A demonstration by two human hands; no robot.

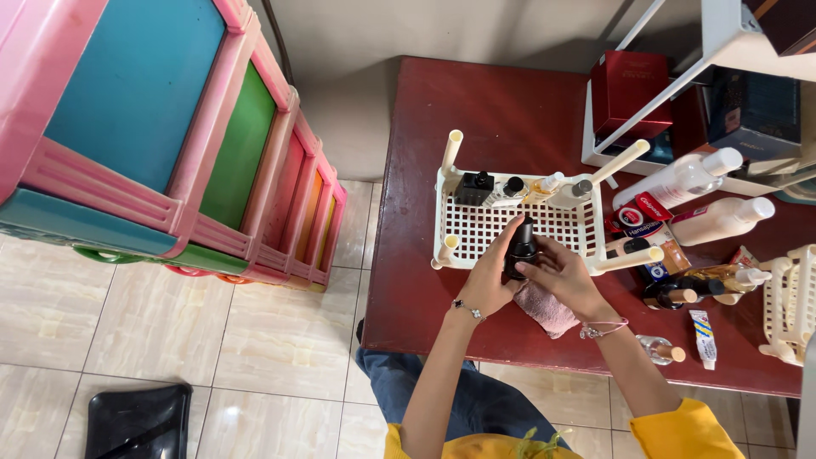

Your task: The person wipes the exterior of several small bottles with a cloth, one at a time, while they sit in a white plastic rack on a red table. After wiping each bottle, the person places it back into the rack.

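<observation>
Both the left hand and the right hand wrap their fingers around a small dark bottle, held upright over the white basket; it looks rigid, smooth, probably slippery glass, best gripped at its body.

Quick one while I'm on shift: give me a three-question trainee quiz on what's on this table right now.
1. True or false: both hands hold the dark bottle.
2. What lies under the right hand? A) pink cloth B) green sponge C) a newspaper
3. How many small bottles stand along the far side of the white basket?

Key: 1 true, the left hand and the right one both grip it. 2 A, the pink cloth. 3 four.
</observation>
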